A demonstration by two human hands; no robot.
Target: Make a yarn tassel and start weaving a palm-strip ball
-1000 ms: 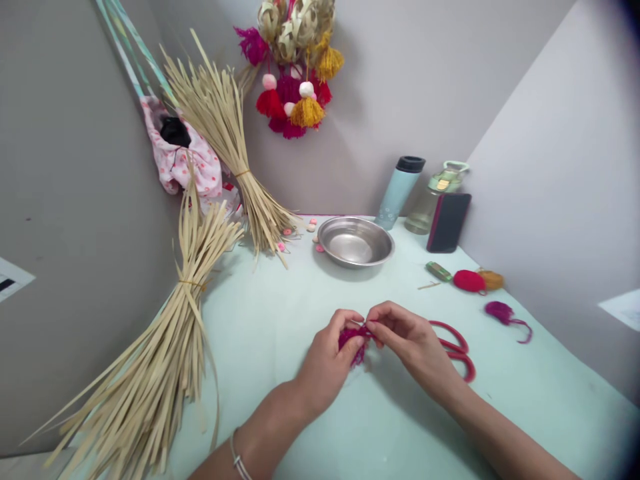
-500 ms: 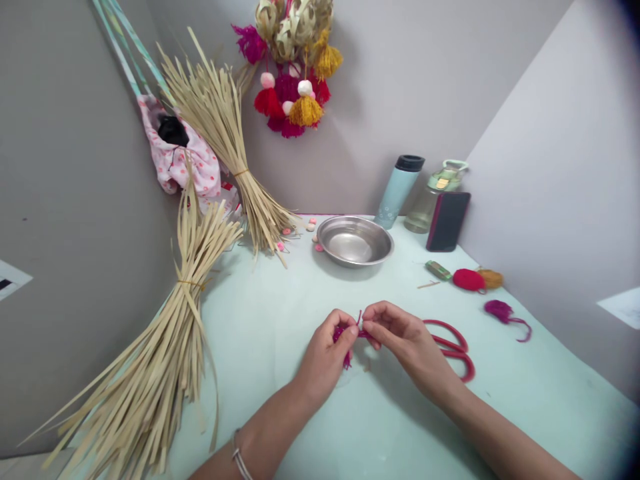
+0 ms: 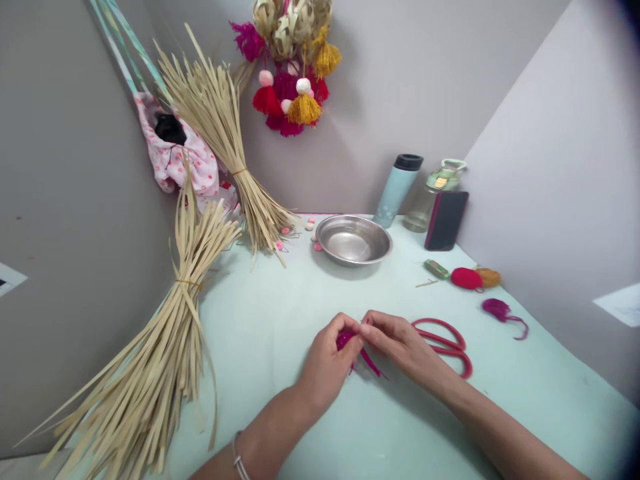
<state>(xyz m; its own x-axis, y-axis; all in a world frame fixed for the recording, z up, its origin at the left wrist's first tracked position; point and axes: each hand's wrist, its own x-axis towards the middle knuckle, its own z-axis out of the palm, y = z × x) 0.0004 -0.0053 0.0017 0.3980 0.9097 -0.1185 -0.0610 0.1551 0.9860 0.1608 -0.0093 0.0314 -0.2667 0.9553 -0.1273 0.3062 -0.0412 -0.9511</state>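
Note:
Between my two hands is a small bundle of magenta yarn (image 3: 370,363), its loose strands hanging down over the table. My left hand (image 3: 327,357) is closed on the bundle, thumb and fingers pinched near its top. The fingertips of my right hand (image 3: 393,333) meet those of the left and pinch at the same spot; the strand there is mostly hidden by the fingers. Partly behind my right hand lie red-handled scissors (image 3: 463,357), their blades out of sight.
A steel bowl (image 3: 354,257) stands at the back. Beyond my right hand lie red yarn (image 3: 467,279), magenta yarn (image 3: 495,307) and a green thread cutter-like item (image 3: 437,269). Bottles and a phone (image 3: 447,221) stand behind. Bundles of dried strips (image 3: 145,373) fill the left side.
My right hand has come closer to the left, and their fingertips now meet. Magenta strands that were level between the hands now hang down below them.

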